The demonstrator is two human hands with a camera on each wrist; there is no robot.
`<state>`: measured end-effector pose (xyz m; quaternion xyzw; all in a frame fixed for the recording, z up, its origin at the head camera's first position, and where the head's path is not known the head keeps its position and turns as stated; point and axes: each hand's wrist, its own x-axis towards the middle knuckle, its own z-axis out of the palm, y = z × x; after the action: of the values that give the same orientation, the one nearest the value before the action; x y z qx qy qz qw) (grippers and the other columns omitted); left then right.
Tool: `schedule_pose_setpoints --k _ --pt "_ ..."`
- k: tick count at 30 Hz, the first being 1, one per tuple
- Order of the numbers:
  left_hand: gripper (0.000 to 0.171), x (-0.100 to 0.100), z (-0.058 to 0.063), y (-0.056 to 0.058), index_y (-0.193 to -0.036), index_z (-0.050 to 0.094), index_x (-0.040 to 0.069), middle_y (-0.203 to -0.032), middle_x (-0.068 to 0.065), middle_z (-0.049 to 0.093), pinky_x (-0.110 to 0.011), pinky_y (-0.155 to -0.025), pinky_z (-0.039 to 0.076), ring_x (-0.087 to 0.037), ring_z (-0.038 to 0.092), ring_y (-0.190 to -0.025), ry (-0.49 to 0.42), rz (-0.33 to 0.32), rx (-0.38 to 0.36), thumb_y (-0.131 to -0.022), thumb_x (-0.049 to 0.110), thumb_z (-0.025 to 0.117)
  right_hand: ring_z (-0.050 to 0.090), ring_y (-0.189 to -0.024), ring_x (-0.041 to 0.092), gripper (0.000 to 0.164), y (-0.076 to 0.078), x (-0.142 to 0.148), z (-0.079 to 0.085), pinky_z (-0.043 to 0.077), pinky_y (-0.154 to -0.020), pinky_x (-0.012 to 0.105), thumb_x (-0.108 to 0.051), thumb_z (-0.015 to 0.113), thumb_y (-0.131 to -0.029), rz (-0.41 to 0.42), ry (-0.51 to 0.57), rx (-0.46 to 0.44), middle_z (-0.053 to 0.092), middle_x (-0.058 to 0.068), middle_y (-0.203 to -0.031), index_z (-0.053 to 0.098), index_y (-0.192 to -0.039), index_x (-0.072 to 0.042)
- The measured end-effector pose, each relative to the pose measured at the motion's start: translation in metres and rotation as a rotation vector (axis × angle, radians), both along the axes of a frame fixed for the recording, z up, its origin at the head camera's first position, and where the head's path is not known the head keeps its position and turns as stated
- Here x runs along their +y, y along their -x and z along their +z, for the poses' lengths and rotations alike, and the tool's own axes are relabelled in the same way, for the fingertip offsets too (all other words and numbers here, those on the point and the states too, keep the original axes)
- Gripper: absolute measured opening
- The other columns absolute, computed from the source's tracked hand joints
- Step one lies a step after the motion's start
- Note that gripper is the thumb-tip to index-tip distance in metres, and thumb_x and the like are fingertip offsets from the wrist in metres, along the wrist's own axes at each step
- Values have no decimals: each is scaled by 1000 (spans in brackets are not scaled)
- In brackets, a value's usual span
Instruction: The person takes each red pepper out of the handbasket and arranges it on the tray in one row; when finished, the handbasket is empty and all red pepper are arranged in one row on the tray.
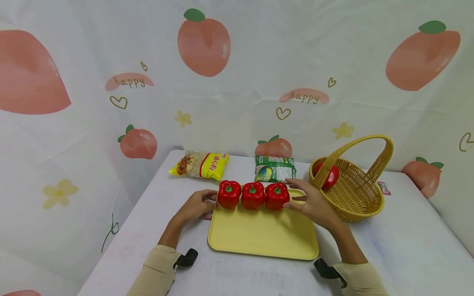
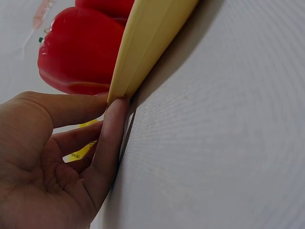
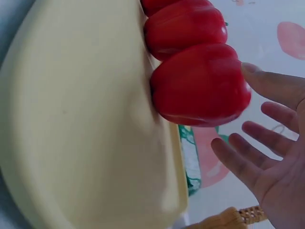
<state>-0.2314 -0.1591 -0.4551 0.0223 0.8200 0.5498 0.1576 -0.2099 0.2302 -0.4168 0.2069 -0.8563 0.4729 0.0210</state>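
Red peppers (image 1: 253, 200) are lined up along the yellow tray's (image 1: 263, 234) far edge, left hand (image 1: 195, 204) fingers pinching its left edge, right hand (image 1: 314, 204) fingers spread wide, gripping nothing, so I'd nudge gently and brace the tray.

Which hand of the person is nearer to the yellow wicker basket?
Right. The right hand is close beside the yellow wicker basket, at its left side in the head view; the left hand is farther away, across the yellow tray, at its left edge.
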Motion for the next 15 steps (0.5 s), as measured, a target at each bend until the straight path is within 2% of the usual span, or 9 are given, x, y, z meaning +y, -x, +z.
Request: schedule_pose_setpoints --k 5,7,9,12,15 --pt "53 -1 -2 1 -146 60 3 -134 -14 67 -35 -76 67 -21 71 -105 -5 10 6 -95 10 71 61 -129 43 66 -6 11 9 64 -93 51 -17 87 -89 -41 -62 95 62 21 -141 59 -147 -6" --pt "53 -1 -3 1 -146 60 3 -133 -15 67 -35 -76 67 -21 71 -106 -7 5 9 -95 10 71 65 -124 34 61 -9 18 13 65 -90 46 -15 86 -89 -58 -82 144 64 17 -137 61 -144 -6" --pt "53 -1 -3 1 -147 60 3 -134 -15 67 -35 -76 67 -21 71 -106 -8 3 11 -95 10 71 66 -120 19 58 -13 27 18 66 -88 37 -11 86 -88 -70 -98 204 66 14 -134 63 -141 -7" --pt "53 -1 -3 1 -147 60 3 -134 -15 66 -35 -76 67 -22 71 -106 -10 1 13 -95 10 71 63 -112 -2 55 -18 41 26 63 -85 23 -2 87 -85 -77 -103 294 70 12 -128 67 -136 -6" --pt "53 -1 -2 1 -147 60 3 -134 -15 66 -35 -76 67 -22 71 -106 -8 0 18 -95 9 71 60 -105 -10 55 -23 55 34 58 -84 11 1 87 -83 -97 -128 347 71 14 -125 69 -134 -5"
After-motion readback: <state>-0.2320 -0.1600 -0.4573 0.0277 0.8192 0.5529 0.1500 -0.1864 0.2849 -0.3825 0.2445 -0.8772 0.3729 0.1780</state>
